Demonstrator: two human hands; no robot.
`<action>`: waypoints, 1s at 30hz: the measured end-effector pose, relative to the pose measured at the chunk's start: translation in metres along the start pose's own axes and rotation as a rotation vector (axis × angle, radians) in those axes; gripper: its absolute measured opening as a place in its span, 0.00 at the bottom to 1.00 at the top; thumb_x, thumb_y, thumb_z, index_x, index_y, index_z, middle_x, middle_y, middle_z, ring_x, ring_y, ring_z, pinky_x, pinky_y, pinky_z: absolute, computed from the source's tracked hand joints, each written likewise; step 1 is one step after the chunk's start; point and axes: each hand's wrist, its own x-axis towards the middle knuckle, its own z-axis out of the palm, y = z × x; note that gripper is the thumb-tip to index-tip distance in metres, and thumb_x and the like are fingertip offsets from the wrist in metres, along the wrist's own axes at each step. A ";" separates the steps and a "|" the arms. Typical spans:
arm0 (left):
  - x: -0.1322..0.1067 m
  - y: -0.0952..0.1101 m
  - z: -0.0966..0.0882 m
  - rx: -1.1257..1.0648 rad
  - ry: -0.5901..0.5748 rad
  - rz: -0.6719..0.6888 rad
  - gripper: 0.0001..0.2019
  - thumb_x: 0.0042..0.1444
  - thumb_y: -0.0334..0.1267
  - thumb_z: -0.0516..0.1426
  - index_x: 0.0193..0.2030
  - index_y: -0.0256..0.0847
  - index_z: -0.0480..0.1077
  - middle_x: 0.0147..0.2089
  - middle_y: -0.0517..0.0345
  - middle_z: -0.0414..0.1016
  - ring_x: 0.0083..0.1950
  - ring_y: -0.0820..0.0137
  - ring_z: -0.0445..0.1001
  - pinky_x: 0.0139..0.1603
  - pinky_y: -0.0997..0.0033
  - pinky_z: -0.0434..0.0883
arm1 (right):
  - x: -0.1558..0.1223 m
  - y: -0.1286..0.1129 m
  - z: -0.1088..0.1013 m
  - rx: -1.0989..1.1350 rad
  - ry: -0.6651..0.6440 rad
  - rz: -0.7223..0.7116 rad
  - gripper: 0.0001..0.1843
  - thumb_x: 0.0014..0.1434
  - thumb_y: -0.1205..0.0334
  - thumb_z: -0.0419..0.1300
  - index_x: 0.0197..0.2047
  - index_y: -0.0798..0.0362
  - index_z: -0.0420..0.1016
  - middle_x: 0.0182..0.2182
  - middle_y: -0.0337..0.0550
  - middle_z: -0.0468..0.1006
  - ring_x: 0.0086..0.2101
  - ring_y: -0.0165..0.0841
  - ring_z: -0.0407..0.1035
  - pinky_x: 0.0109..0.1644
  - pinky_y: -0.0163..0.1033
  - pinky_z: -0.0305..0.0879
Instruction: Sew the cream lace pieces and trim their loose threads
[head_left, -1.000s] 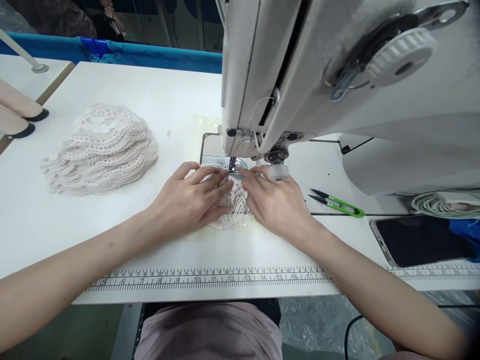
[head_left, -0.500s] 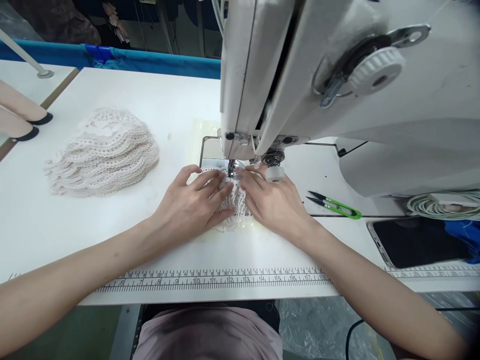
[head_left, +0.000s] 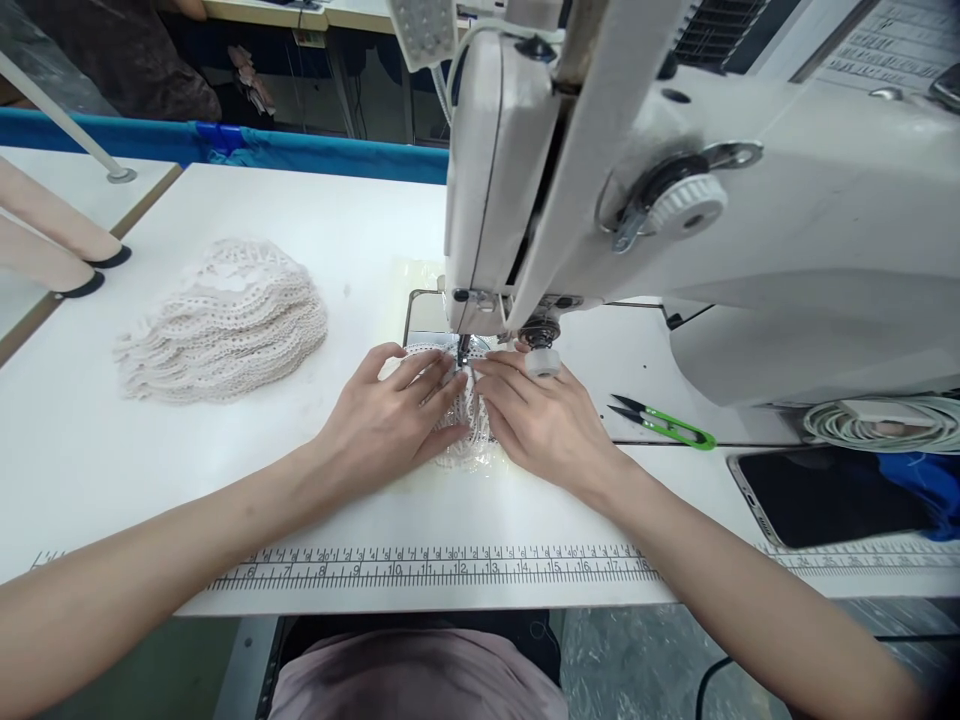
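Observation:
White lace [head_left: 470,415] with rows of small holes lies gathered under the presser foot [head_left: 463,348] of a sewing machine [head_left: 487,180]. My left hand [head_left: 390,410] rests on the lace's left side, fingers spread and fingertips close beside the foot. On the other side, my right hand [head_left: 544,415] lies over the lace with fingers stretched toward the foot. Both hands press the lace down rather than wrap round it. Part of the right fingers is hidden behind the machine's white knob [head_left: 542,362].
A pile of white lace pieces [head_left: 225,325] lies on the left of the table. Green thread snips [head_left: 664,422], a phone [head_left: 825,495] and a coiled cable [head_left: 889,422] are at the right. A printed ruler [head_left: 427,568] runs along the front edge. Another person [head_left: 120,60] is partly visible beyond.
The camera view has shifted, so more of the machine's top shows. My hands stay on the lace by the foot; my right fingers have shifted slightly on it.

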 end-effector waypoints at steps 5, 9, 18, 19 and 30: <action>-0.006 -0.011 -0.006 -0.148 0.050 0.275 0.21 0.63 0.52 0.56 0.46 0.33 0.75 0.47 0.47 0.82 0.49 0.60 0.80 0.50 0.58 0.75 | -0.003 0.000 -0.005 0.085 0.048 -0.134 0.13 0.66 0.70 0.51 0.41 0.54 0.77 0.42 0.44 0.82 0.42 0.35 0.72 0.48 0.41 0.64; -0.009 -0.014 -0.007 -0.081 0.074 0.316 0.07 0.65 0.33 0.55 0.41 0.36 0.75 0.44 0.52 0.83 0.45 0.65 0.80 0.41 0.68 0.78 | -0.004 0.001 -0.006 0.173 0.035 -0.143 0.23 0.65 0.47 0.55 0.47 0.60 0.76 0.42 0.51 0.81 0.42 0.40 0.71 0.45 0.44 0.65; -0.009 -0.002 -0.003 -0.110 0.057 0.167 0.16 0.64 0.35 0.55 0.53 0.25 0.72 0.53 0.42 0.80 0.50 0.58 0.78 0.46 0.61 0.78 | -0.004 0.002 -0.001 0.060 0.156 -0.208 0.08 0.64 0.71 0.58 0.42 0.54 0.79 0.41 0.41 0.85 0.45 0.34 0.75 0.52 0.42 0.70; -0.010 -0.001 -0.003 -0.083 0.045 0.175 0.15 0.64 0.32 0.55 0.54 0.26 0.72 0.53 0.43 0.80 0.50 0.58 0.78 0.45 0.61 0.78 | -0.004 0.002 -0.002 0.065 0.167 -0.224 0.08 0.64 0.70 0.58 0.42 0.54 0.79 0.40 0.40 0.85 0.45 0.34 0.76 0.51 0.42 0.71; -0.012 -0.003 -0.003 -0.075 0.022 0.204 0.14 0.63 0.29 0.55 0.53 0.27 0.74 0.54 0.50 0.79 0.54 0.60 0.78 0.50 0.61 0.76 | -0.004 0.003 -0.002 0.086 0.158 -0.241 0.09 0.63 0.71 0.58 0.43 0.55 0.80 0.42 0.42 0.85 0.44 0.34 0.78 0.52 0.44 0.76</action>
